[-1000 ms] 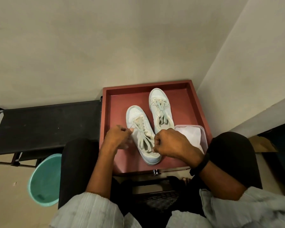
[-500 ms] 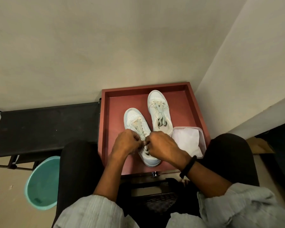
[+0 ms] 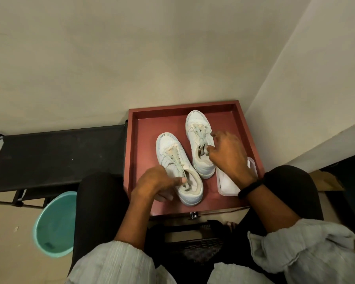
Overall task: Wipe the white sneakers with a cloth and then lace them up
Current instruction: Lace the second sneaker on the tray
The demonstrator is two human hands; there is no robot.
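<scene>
Right grip (image 3: 228,154) shifted onto the far sneaker (image 3: 197,121), clamping it — left grip (image 3: 154,183) clamps the near sneaker (image 3: 168,142).

The sneakers (image 3: 168,144) are white, the tray (image 3: 143,144) brick-red, the basin (image 3: 55,224) teal, the bench (image 3: 55,154) black.

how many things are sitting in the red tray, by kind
white sneakers: 2, near sneaker and far sneaker
clear container: 1
white cloth: 1
total: 4
</scene>
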